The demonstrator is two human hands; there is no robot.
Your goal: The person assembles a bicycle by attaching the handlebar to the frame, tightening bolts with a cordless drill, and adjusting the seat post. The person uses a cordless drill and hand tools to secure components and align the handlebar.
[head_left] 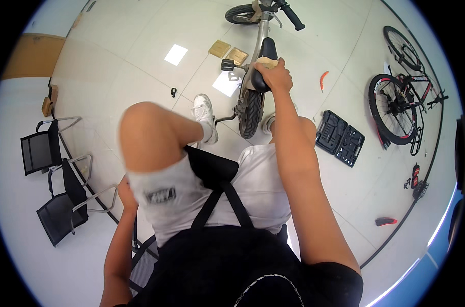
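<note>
My right hand (277, 77) is stretched forward onto the black saddle (268, 47) of a small bicycle. Its fingers press a crumpled tan cloth (267, 62) against the saddle top. Just below the saddle stands the bike's knobby rear wheel (250, 115), between my feet. A black pedal (228, 65) sticks out on the left side. Beside my left thigh, next to the chair I sit on, is my left hand (126, 193); its fingers are mostly hidden behind my leg.
An open black tool case (340, 138) lies on the floor to the right, with an orange curved piece (323, 81) beyond it. A larger bicycle (396, 107) is farther right. Two chairs (63, 210) stand at left. Gold packets (219, 49) and paper sheets (175, 55) lie ahead.
</note>
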